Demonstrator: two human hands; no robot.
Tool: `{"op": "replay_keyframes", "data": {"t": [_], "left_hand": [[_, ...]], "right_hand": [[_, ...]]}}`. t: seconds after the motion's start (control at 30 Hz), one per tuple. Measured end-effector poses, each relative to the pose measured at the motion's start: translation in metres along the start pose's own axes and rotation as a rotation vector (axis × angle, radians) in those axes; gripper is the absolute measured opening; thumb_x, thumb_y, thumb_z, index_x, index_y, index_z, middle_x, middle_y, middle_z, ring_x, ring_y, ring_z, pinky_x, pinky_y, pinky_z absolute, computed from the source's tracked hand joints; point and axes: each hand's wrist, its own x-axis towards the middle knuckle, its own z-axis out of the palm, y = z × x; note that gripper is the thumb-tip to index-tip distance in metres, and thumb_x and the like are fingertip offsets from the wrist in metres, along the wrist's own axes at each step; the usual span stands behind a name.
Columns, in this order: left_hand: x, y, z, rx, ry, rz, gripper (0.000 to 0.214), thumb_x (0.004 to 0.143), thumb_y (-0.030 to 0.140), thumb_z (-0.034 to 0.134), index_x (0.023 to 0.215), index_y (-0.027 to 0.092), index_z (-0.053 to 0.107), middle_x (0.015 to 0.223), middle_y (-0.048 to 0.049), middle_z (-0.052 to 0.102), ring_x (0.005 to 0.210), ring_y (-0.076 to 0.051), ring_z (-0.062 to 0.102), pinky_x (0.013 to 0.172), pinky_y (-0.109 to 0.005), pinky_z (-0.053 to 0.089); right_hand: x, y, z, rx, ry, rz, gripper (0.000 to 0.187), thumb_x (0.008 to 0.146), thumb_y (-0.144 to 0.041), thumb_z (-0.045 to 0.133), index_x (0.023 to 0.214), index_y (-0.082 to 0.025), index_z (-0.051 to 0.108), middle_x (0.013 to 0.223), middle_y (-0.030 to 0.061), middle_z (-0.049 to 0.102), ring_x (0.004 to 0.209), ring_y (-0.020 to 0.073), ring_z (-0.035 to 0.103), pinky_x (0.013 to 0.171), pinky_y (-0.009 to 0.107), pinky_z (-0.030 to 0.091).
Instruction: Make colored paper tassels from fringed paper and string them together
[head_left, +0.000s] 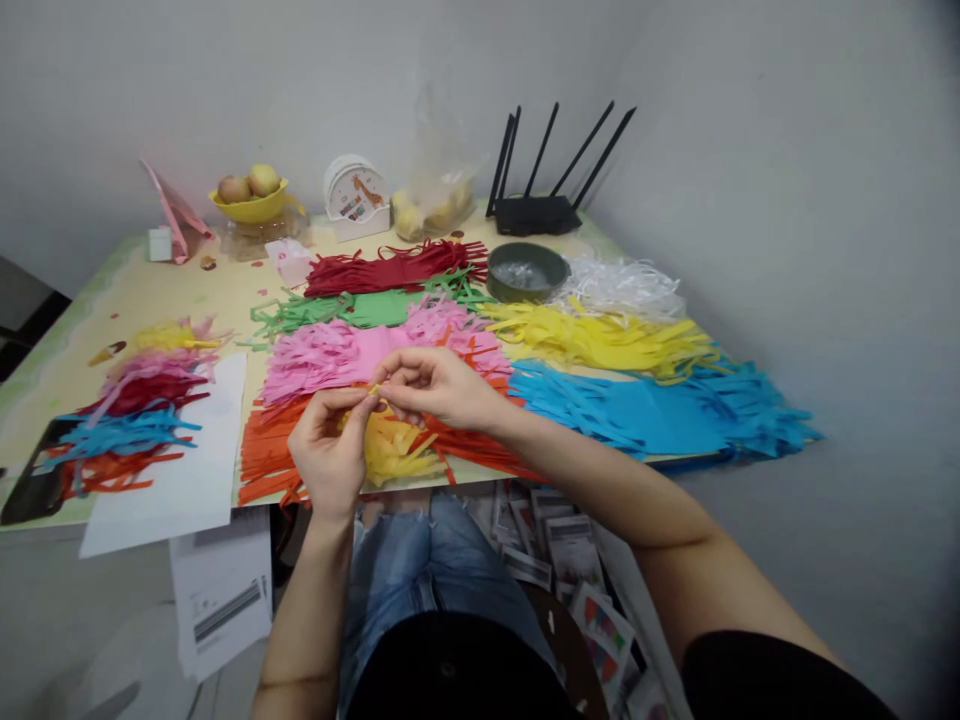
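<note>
Both hands meet over the front edge of the table, pinching the top of a yellow fringed paper tassel. The thumb and fingers of my left hand grip its narrow twisted end. From the other side my right hand pinches the same end, fingers curled. The tassel's loose strips hang below the hands. Under and around them lie orange fringed paper and pink fringed paper. Finished-looking tassels in several colours, among them a blue tassel, are laid at the left on a white sheet.
Behind lie green and dark red fringed paper. Yellow and blue fringed paper spread rightward. A dark green bowl, white strands, a black router and a yellow fruit bowl stand further back.
</note>
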Motion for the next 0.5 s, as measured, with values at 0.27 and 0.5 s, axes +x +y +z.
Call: {"op": "replay_keyframes", "data": {"t": [0.27,0.5], "left_hand": [[-0.01,-0.001,-0.003,0.044,-0.057,-0.036,0.019,0.081,0.027,0.08,0.099,0.019,0.079,0.099,-0.0055,0.079,0.093,-0.018,0.075,0.092,-0.031,0.06],[-0.01,-0.004,-0.006,0.031,0.017,-0.085,0.023,0.079,0.033,0.082,0.094,0.017,0.076,0.093,-0.0062,0.078,0.087,-0.018,0.076,0.084,-0.03,0.062]], "right_hand": [[-0.005,0.006,0.011,-0.007,0.148,-0.011,0.04,0.078,-0.05,0.078,0.093,-0.016,0.062,0.052,-0.009,0.054,0.042,0.0049,0.043,0.043,0.017,0.034],[-0.009,0.004,0.011,-0.327,0.151,-0.109,0.023,0.086,-0.035,0.07,0.093,-0.014,0.073,0.061,-0.0029,0.062,0.054,0.0081,0.053,0.053,0.02,0.04]]}}
